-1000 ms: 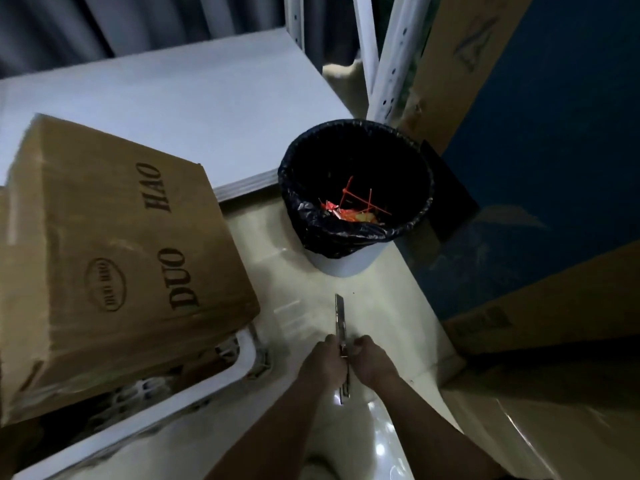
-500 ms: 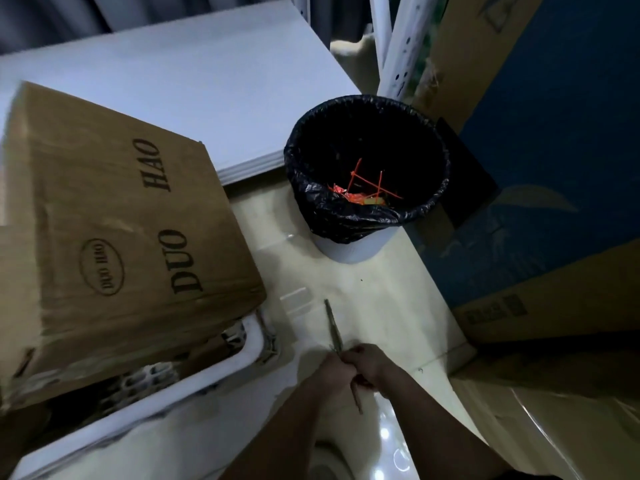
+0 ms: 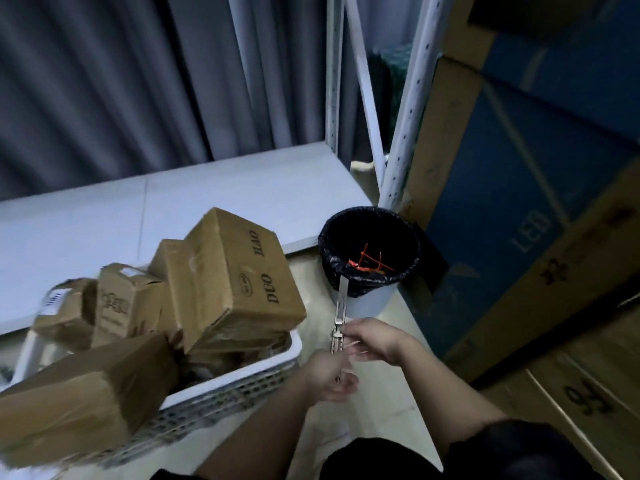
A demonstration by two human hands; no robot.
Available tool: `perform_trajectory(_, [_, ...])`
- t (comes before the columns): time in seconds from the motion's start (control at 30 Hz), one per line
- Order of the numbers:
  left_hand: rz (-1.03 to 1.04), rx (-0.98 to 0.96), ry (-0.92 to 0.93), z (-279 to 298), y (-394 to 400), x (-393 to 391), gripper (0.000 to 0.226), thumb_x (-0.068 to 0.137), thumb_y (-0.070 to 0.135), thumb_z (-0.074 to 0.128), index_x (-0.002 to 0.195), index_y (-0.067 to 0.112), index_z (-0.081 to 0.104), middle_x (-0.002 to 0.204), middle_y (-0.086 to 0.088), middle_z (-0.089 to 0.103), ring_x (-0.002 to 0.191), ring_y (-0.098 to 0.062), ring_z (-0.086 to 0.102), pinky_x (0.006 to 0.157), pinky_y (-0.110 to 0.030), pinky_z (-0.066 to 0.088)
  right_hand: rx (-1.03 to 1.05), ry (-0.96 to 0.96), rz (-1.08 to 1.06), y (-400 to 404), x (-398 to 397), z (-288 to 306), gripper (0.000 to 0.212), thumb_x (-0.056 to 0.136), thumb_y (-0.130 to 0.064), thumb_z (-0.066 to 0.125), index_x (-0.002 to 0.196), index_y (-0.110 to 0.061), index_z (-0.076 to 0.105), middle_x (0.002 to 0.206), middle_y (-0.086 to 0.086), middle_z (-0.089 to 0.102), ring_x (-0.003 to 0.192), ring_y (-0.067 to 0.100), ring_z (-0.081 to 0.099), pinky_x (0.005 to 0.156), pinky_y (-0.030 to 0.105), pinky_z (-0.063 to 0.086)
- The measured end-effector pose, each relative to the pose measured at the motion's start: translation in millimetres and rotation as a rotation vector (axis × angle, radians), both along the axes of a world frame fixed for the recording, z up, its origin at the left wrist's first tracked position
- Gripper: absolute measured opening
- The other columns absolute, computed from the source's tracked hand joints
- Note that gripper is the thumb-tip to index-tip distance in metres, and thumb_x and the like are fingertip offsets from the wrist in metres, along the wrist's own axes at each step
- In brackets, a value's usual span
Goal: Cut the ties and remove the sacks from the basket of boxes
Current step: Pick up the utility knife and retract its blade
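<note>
Both hands, left [image 3: 330,375] and right [image 3: 372,339], still grip the knife [image 3: 339,322], now raised beside the basket [image 3: 242,379]

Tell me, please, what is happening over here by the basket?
A person holds a utility knife in both hands, the right hand near its middle and the left hand at its lower end, blade pointing up toward the black-lined bin. Red cut ties lie in that bin. The white basket beside them is piled with cardboard boxes.
</note>
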State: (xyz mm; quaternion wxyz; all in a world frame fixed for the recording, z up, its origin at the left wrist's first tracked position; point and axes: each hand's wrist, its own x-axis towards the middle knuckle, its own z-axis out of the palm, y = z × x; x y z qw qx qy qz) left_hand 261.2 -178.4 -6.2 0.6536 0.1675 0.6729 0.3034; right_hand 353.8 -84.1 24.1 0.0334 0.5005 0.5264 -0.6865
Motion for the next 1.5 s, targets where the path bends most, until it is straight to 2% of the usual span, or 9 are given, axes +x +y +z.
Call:
perform_trajectory(0.07, [0.048,0.100,0.027,29,0,1,0.026,0.091,0.039,0.058,0.084,0.016,0.051,0.056,0.004,0.054,0.039,-0.005,0.053,0.044,-0.016,0.046,0.037,0.022,-0.008,-4,0,35,0.014,0.095,-0.024,0.047,0.083,-0.022,0.055,0.084,-0.002,0.065,0.057,0.004,0.055,0.051,0.015,0.043])
perform_trajectory(0.17, [0.079,0.187,0.122,77,-2,2,0.026,0.097,0.028,0.048,0.073,0.017,0.045,0.041,0.010,0.040,0.030,-0.002,0.035,0.035,-0.010,0.029,0.089,0.103,-0.087,-12,-4,83,0.017,0.093,-0.030,0.044,0.084,-0.023,0.056,0.076,-0.005,0.074,0.055,0.002,0.056,0.053,0.018,0.036])
perform_trajectory(0.3, [0.106,0.275,0.183,139,-14,0,0.031,0.096,0.033,0.041,0.068,0.020,0.041,0.045,0.008,0.029,0.028,-0.003,0.020,0.036,-0.009,0.012,0.106,0.331,-0.232,-32,-11,135,0.034,0.099,-0.041,0.037,0.091,-0.016,0.058,0.071,0.000,0.075,0.054,0.012,0.049,0.049,0.022,0.030])
perform_trajectory(0.43, [0.192,0.351,0.077,186,-38,-5,0.050,0.094,0.059,0.026,0.065,0.022,0.044,0.052,0.007,0.031,0.034,-0.004,0.017,0.035,-0.008,0.012,0.143,0.505,-0.312,-58,-25,174,0.031,0.101,-0.034,0.036,0.099,-0.009,0.053,0.065,0.008,0.064,0.030,0.012,0.040,0.031,0.016,0.028])
perform_trajectory(0.67, [0.207,0.369,-0.086,231,-72,-22,0.063,0.086,0.071,0.029,0.064,0.015,0.048,0.052,0.000,0.039,0.031,-0.005,0.018,0.033,-0.007,0.013,0.375,0.585,-0.301,-99,-45,220,0.025,0.101,-0.031,0.036,0.096,-0.010,0.049,0.065,0.005,0.056,0.030,0.008,0.041,0.031,0.015,0.023])
perform_trajectory(0.9, [0.346,0.521,-0.022,255,-95,-33,0.057,0.091,0.057,0.025,0.060,0.015,0.046,0.048,0.000,0.038,0.029,-0.006,0.014,0.033,-0.008,0.012,0.394,0.737,-0.253,-128,-61,260,0.020,0.100,-0.021,0.035,0.097,-0.010,0.052,0.069,0.006,0.060,0.052,0.013,0.056,0.043,0.017,0.043])
perform_trajectory(1.07, [0.389,0.557,0.027,267,-109,-41,0.050,0.092,0.045,0.014,0.060,0.016,0.038,0.042,0.006,0.024,0.030,-0.006,0.012,0.033,-0.010,0.012,0.492,0.705,-0.167,-141,-76,265,0.034,0.100,-0.038,0.036,0.091,-0.012,0.056,0.065,0.002,0.056,0.046,0.020,0.044,0.031,0.019,0.030])
perform_trajectory(1.27, [0.486,0.613,0.104,273,-116,-37,0.051,0.096,0.041,0.013,0.057,0.018,0.034,0.035,0.009,0.024,0.028,-0.004,0.013,0.033,-0.012,0.011,0.378,0.719,-0.245,-155,-88,277,0.034,0.101,-0.034,0.036,0.080,-0.011,0.049,0.060,0.002,0.051,0.042,0.012,0.046,0.036,0.015,0.037])
perform_trajectory(1.5, [0.485,0.606,0.102,278,-123,-48,0.053,0.097,0.042,0.013,0.058,0.014,0.037,0.030,0.009,0.029,0.023,-0.004,0.016,0.030,-0.009,0.013,0.235,0.776,-0.119,-162,-81,271,0.016,0.095,-0.012,0.045,0.108,-0.012,0.055,0.092,0.003,0.070,0.051,0.010,0.054,0.039,0.019,0.039])
